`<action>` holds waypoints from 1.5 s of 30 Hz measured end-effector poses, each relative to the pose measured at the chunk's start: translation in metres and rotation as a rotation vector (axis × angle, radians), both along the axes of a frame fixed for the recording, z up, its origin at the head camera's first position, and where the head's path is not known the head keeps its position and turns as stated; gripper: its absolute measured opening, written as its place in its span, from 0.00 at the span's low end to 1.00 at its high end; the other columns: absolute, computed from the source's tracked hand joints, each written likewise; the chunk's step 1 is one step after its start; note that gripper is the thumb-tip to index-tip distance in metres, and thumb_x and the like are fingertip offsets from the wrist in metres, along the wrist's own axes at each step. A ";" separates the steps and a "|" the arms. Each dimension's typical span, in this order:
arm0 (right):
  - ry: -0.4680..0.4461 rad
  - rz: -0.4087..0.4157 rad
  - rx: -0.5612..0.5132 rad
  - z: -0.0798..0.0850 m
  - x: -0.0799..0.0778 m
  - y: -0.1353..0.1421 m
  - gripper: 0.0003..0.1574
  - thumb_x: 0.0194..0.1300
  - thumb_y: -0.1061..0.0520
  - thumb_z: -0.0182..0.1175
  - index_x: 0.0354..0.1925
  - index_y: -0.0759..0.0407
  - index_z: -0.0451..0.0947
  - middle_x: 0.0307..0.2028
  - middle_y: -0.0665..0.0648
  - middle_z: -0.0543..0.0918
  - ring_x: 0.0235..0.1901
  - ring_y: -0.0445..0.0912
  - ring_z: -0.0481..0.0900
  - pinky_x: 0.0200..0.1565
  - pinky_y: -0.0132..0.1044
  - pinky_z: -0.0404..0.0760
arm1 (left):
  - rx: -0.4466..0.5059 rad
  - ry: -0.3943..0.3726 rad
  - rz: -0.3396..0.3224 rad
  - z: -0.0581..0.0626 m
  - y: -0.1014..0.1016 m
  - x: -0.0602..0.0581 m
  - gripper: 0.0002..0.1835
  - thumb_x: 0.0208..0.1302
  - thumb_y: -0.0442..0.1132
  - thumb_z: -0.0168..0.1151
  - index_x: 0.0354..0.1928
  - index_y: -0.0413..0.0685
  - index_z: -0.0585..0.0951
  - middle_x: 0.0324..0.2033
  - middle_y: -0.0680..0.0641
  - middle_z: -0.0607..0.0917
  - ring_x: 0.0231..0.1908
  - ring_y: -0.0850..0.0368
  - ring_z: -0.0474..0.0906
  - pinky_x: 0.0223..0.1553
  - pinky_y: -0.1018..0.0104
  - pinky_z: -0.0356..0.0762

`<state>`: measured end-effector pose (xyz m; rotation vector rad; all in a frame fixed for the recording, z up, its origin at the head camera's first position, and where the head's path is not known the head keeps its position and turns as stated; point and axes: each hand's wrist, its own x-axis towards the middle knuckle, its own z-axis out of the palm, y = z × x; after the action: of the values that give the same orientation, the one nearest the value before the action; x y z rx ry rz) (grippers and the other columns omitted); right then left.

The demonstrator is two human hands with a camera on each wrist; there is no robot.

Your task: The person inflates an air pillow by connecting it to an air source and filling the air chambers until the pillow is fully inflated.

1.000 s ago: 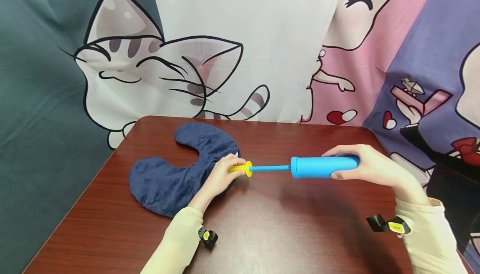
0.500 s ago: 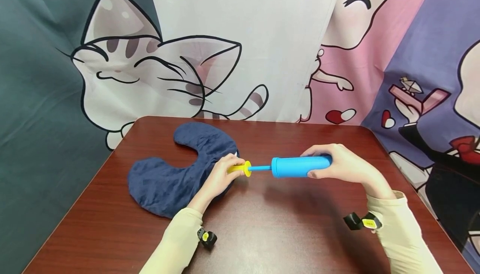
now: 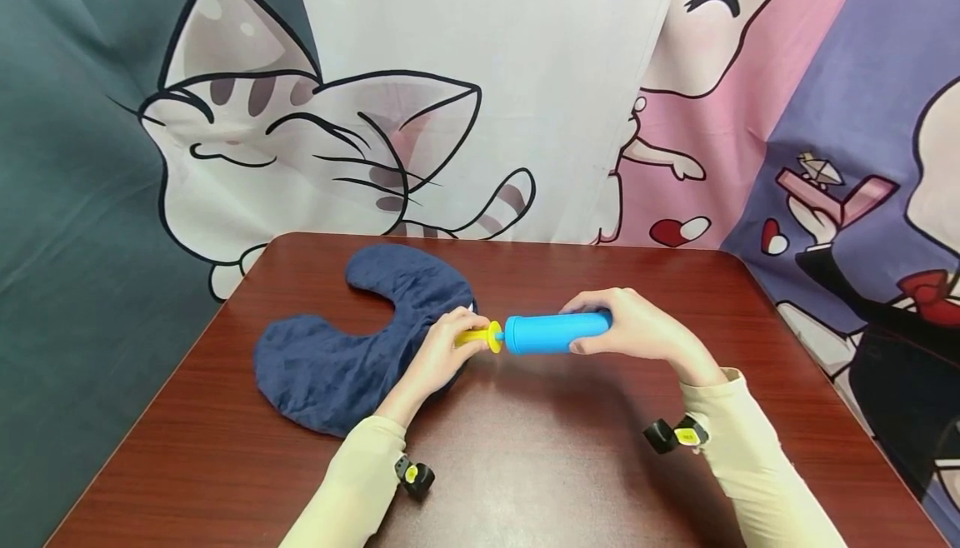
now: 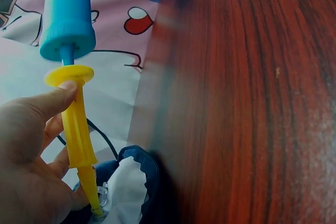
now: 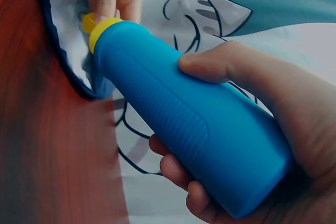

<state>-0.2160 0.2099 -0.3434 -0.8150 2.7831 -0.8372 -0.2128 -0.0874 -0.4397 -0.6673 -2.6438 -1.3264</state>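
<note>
A hand air pump has a blue barrel (image 3: 551, 334) and a yellow nozzle (image 4: 79, 124) with a round flange. My right hand (image 3: 641, 327) grips the barrel near its far end, thumb on one side and fingers curled round the other. Between thumb and fingers, my left hand (image 3: 438, 346) pinches the yellow nozzle. In the left wrist view, the nozzle's tip meets a clear valve (image 4: 103, 195) at the white lining of a navy U-shaped neck pillow (image 3: 322, 373). Only a short piece of blue rod shows between barrel and flange. How deep the tip sits is hidden.
Everything lies over a reddish-brown wooden table (image 3: 525, 465). Behind it hangs a cloth backdrop (image 3: 465, 15) with cartoon animals. Each forearm carries a small black wrist camera (image 3: 415, 476).
My right hand has moved left with the blue barrel, step by step. The long stretch of rod seen before has slid almost wholly into it. My left hand and the pillow stay nearly still.
</note>
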 end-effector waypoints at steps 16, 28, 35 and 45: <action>-0.095 0.056 0.105 -0.003 0.004 -0.012 0.36 0.49 0.39 0.75 0.57 0.42 0.79 0.49 0.50 0.83 0.45 0.48 0.78 0.42 0.41 0.79 | -0.065 0.010 -0.042 0.003 -0.003 -0.001 0.12 0.64 0.39 0.67 0.49 0.50 0.84 0.42 0.49 0.82 0.39 0.57 0.72 0.42 0.63 0.71; -0.062 0.094 0.069 0.004 0.010 0.016 0.36 0.53 0.40 0.73 0.60 0.42 0.78 0.50 0.48 0.84 0.43 0.46 0.78 0.41 0.39 0.77 | -0.095 -0.037 -0.033 0.004 -0.005 -0.003 0.11 0.63 0.43 0.67 0.47 0.51 0.84 0.39 0.50 0.82 0.37 0.59 0.73 0.41 0.66 0.74; -0.024 0.066 0.096 0.017 0.018 0.039 0.37 0.53 0.39 0.73 0.61 0.41 0.78 0.51 0.47 0.85 0.42 0.43 0.78 0.39 0.37 0.76 | -0.106 -0.033 -0.036 0.006 -0.005 -0.004 0.12 0.63 0.44 0.67 0.46 0.51 0.84 0.38 0.50 0.82 0.36 0.59 0.73 0.40 0.68 0.74; 0.026 0.039 0.131 0.033 0.028 0.069 0.35 0.52 0.38 0.74 0.60 0.35 0.78 0.49 0.42 0.84 0.39 0.36 0.76 0.37 0.31 0.73 | -0.094 -0.044 -0.029 0.005 -0.005 -0.004 0.12 0.62 0.44 0.67 0.47 0.51 0.84 0.40 0.50 0.82 0.38 0.59 0.73 0.42 0.67 0.74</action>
<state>-0.1881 0.2784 -0.3104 -0.8603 2.7999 -0.6346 -0.2167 -0.0924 -0.4342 -0.6984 -2.7563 -1.2454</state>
